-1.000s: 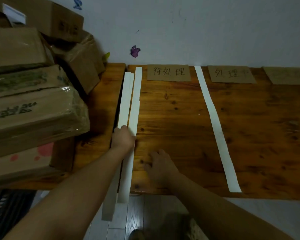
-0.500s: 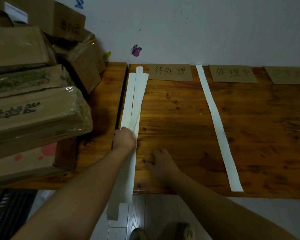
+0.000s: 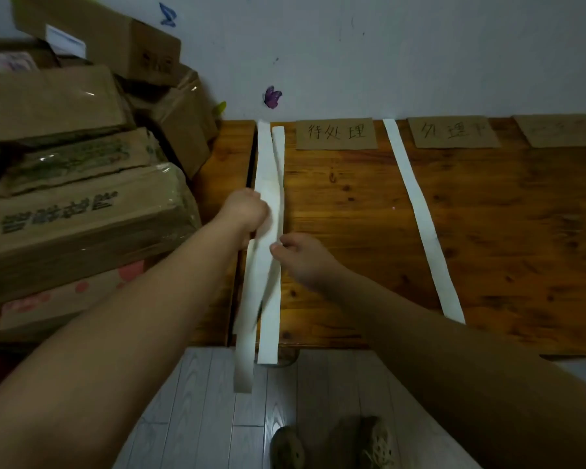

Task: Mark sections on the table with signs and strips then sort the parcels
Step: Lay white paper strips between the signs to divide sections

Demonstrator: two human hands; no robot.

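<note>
Two long white paper strips run from the wall down past the table's front edge, overlapping near the left side of the wooden table. My left hand grips the strips about halfway along. My right hand pinches the edge of the right-hand strip just below. A third white strip lies flat across the table further right. Brown cardboard signs with handwriting sit along the wall: one between the strips, a second to the right, and a third at the far right.
Stacked cardboard parcels fill the left side, on an adjoining wooden surface. A dark gap separates that surface from the table. Pale floorboards and my shoes show below. A white wall with butterfly stickers stands behind.
My right hand has lifted off the table and moved left to pinch a strip. My left hand has raised the strips, which now cross each other.
</note>
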